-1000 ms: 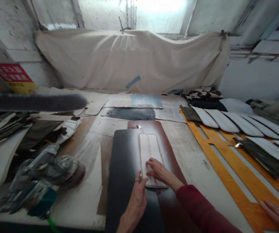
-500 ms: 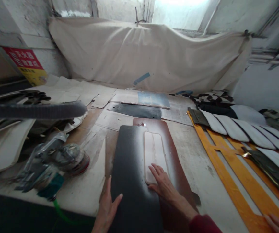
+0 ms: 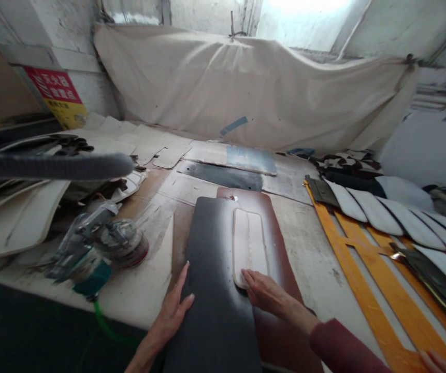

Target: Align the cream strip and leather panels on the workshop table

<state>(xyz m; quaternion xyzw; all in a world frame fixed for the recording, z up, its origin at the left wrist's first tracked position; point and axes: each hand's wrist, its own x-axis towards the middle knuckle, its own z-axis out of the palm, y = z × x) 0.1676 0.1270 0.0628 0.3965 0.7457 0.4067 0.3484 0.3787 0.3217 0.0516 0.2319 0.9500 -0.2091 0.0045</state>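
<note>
A long black sheet lies on the workbench, overlapping a brown sheet. On top of both rests a pale oblong piece with rounded corners. My right hand lies flat on the near end of the pale piece, fingers stretched out. My left hand rests open on the left edge of the black sheet, fingers straight and pointing away from me. Neither hand grips anything.
An angle grinder with a green cord lies at the left. Stacked pale and dark cut pieces fill the far left. Orange templates and white oblong pieces lie at the right. Another hand shows at the bottom right corner.
My left hand moved from beside the pale piece to the black sheet's left edge and opened flat. My right hand slid back to the piece's near end. The view shifted left.
</note>
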